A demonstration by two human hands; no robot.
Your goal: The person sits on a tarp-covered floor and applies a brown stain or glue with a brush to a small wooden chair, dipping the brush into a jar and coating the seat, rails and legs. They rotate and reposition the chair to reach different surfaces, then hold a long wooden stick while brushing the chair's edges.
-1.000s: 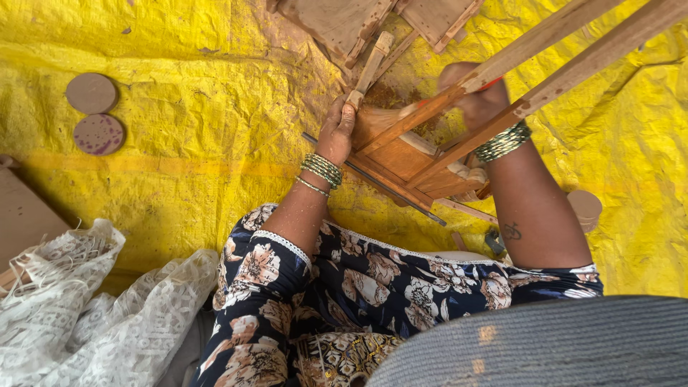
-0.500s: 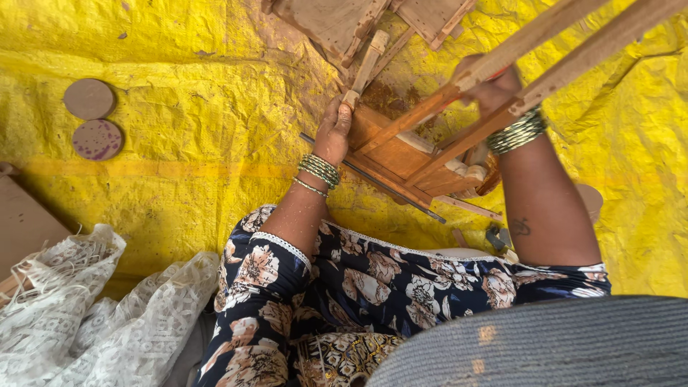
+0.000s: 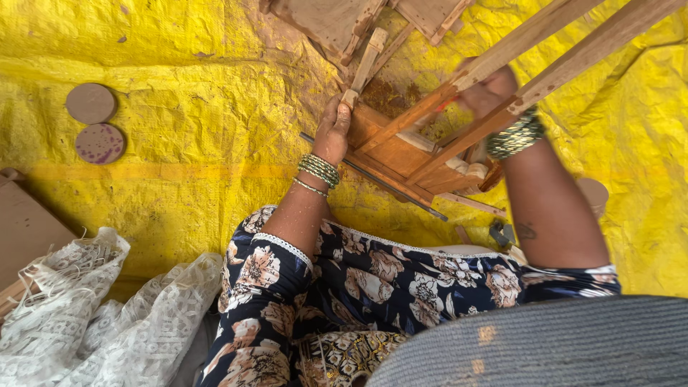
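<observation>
Two hands are at work on one wooden frame [image 3: 401, 154], a stool-like piece tipped over on a yellow tarp [image 3: 179, 186] spread on the floor. The left hand [image 3: 331, 132] is clenched around the lower end of a wooden stick [image 3: 364, 64], which slants up and away from the knuckles toward flat wooden boards [image 3: 337, 21] lying beyond; as I judge it, gripping the stick low gives control over its tip. The right hand [image 3: 487, 89] sits behind two long wooden legs [image 3: 545, 43] that cross in front of it, so I cannot tell whether it is clasped round something or merely pressing; a scrap of red shows beside it, too hidden to name. Placed there, that hand seems to steady the frame against the other's effort.

Just below the left wrist a thin metal rod [image 3: 380, 179] lies slantwise along the frame's near edge, within easy reach. Well off to the left of the left hand rest two round discs [image 3: 93, 122], one plain, one speckled, touching each other. Near the person's knee, further left, lies crumpled white lace cloth [image 3: 79, 315]. Bangles ring both wrists.
</observation>
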